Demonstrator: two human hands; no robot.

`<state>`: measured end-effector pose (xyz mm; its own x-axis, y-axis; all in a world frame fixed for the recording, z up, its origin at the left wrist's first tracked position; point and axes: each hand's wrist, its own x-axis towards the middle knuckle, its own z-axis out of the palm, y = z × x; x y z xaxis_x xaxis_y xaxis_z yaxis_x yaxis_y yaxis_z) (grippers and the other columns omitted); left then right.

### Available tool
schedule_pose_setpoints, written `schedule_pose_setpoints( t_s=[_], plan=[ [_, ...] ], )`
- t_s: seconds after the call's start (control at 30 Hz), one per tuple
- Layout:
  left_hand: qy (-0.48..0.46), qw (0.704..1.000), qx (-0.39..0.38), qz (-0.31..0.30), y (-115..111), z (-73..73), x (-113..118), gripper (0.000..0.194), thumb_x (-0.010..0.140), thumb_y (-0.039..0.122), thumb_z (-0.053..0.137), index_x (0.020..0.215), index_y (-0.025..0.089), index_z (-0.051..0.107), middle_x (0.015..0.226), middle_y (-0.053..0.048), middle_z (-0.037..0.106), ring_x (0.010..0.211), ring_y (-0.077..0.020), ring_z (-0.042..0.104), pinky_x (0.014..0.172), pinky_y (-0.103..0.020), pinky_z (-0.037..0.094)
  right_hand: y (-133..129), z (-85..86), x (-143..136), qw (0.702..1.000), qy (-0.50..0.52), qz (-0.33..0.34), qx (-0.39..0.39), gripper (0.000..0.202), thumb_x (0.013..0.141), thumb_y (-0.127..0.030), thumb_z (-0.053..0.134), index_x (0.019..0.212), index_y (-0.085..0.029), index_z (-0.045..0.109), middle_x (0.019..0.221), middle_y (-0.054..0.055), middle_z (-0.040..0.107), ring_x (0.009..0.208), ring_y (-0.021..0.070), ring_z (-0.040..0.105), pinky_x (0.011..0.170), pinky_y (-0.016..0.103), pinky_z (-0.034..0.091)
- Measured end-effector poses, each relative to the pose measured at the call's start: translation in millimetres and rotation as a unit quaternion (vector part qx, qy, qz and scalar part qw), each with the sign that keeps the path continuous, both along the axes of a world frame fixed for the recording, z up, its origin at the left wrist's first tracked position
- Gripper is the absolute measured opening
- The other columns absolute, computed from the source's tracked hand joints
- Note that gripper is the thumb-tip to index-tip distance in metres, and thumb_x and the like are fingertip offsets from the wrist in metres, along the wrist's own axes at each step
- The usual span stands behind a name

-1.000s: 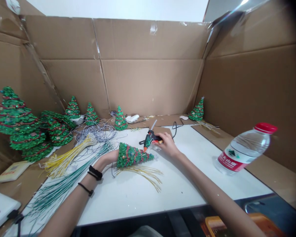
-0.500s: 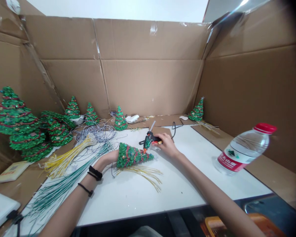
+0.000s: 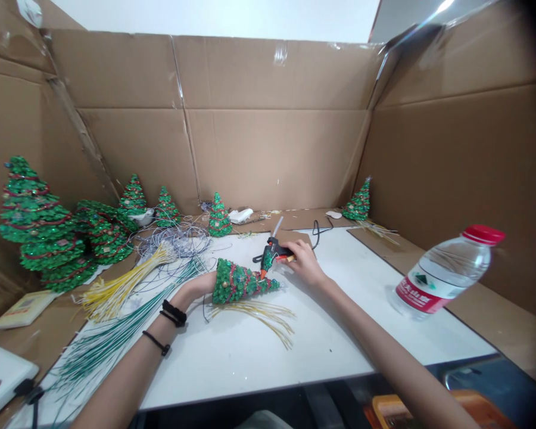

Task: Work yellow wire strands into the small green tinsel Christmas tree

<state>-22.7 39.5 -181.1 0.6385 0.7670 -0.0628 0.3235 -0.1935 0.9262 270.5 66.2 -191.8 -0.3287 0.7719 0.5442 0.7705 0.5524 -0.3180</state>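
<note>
My left hand (image 3: 202, 286) is pushed into the open base of a small green Christmas tree (image 3: 239, 283) and holds it on its side, tip to the right. Its fingers are hidden inside. My right hand (image 3: 307, 263) is closed round the handle of a black and green hot glue gun (image 3: 269, 252), with the fingers near its red trigger. The gun's orange nozzle points down at the tree's upper part, seemingly touching it. A clear glue stick (image 3: 279, 226) sticks up from the gun's back. Below the tree lie loose yellow stems (image 3: 261, 313).
Yellow stems (image 3: 116, 292), green stems (image 3: 111, 339) and tangled wire (image 3: 174, 238) lie to the left. Several finished trees (image 3: 44, 226) line the left and back. At right stands a water bottle (image 3: 442, 277). Cardboard walls (image 3: 277, 149) enclose the white table (image 3: 295, 357).
The view has shifted very slightly. Both hands, the tree and the glue gun keep almost the same positions.
</note>
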Motion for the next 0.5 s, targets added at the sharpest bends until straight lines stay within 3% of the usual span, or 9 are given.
schedule_pose_setpoints(
  t_s=[0.3, 0.4, 0.5],
  plan=[
    [0.003, 0.997, 0.049, -0.053, 2.8, 3.1, 2.5, 0.044, 0.072, 0.042, 0.061, 0.110, 0.022, 0.065, 0.126, 0.000, 0.057, 0.116, -0.0240, 0.051, 0.105, -0.036, 0.034, -1.6, 0.5, -0.6, 1.000, 0.011, -0.002, 0.013, 0.026, 0.079, -0.024, 0.059, 0.105, -0.019, 0.061, 0.093, 0.010, 0.065, 0.087, 0.0260, 0.051, 0.076, 0.038, 0.039],
    [-0.008, 0.996, 0.045, -0.082, -1.3, 10.6, 6.9, 0.045, 0.074, 0.042, 0.057, 0.115, 0.023, 0.062, 0.130, 0.001, 0.054, 0.119, -0.0227, 0.048, 0.106, -0.034, 0.031, 1.4, 1.0, 3.5, 0.999, 0.036, 0.009, 0.015, 0.028, 0.078, -0.030, 0.060, 0.103, -0.019, 0.061, 0.092, 0.010, 0.064, 0.087, 0.0255, 0.051, 0.078, 0.039, 0.040],
    [-0.009, 0.998, 0.029, -0.060, -5.1, 11.8, 7.8, 0.043, 0.074, 0.042, 0.058, 0.110, 0.021, 0.065, 0.128, 0.000, 0.056, 0.119, -0.0234, 0.048, 0.106, -0.035, 0.031, 8.4, 2.6, 15.0, 0.995, 0.103, -0.006, 0.017, 0.036, 0.077, -0.042, 0.060, 0.104, -0.018, 0.061, 0.094, 0.010, 0.063, 0.088, 0.0245, 0.052, 0.079, 0.037, 0.042]
  ],
)
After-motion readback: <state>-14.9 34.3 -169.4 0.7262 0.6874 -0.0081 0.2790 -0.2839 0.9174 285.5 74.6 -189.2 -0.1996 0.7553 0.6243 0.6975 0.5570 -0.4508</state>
